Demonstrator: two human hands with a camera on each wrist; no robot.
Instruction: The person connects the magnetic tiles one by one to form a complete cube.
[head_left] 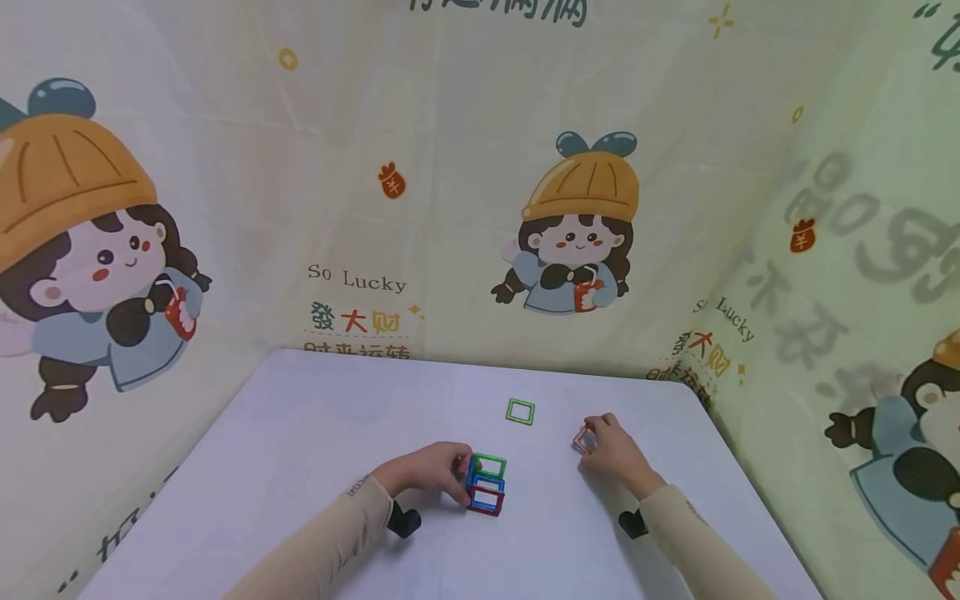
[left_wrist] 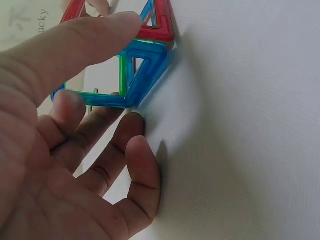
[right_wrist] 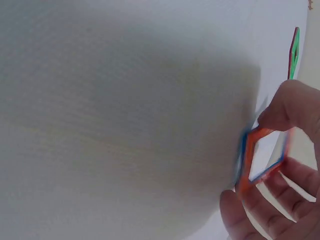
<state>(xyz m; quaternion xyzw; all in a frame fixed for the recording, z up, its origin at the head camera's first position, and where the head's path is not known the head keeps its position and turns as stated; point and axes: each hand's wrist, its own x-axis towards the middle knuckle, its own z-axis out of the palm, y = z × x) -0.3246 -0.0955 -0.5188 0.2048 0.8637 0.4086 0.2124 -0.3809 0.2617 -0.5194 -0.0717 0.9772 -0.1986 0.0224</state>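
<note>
I note one loose green square frame (head_left: 520, 411) lying flat on the table toward the far edge, between the two hands and well apart from both; in the right wrist view it shows only as a thin green sliver (right_wrist: 294, 54) at the upper right. Nothing stands between either hand and its piece. The left hand (head_left: 426, 471) rests on the table with its fingers curled against the left side of a small block of frames (head_left: 485, 483): green on top, blue in the middle, red at the near side. In the left wrist view the thumb (left_wrist: 75, 45) lies across the top of the block (left_wrist: 131, 70) and the fingertips touch its blue lower edge, so I log this hand as gripping the block. The right hand (head_left: 611, 450) is to the right, well apart from the block, and pinches an orange square frame (head_left: 582, 438); the right wrist view shows the frame (right_wrist: 262, 162) tilted up on one edge at the table, thumb on top, fingers beneath. A black strap mount sits under each beige sleeve. The surface is a white table (head_left: 300, 433) with rounded far corners. Behind and on both sides hangs a pale cloth (head_left: 450, 208) printed with cartoon girls in orange hats and the words "So Lucky".
</note>
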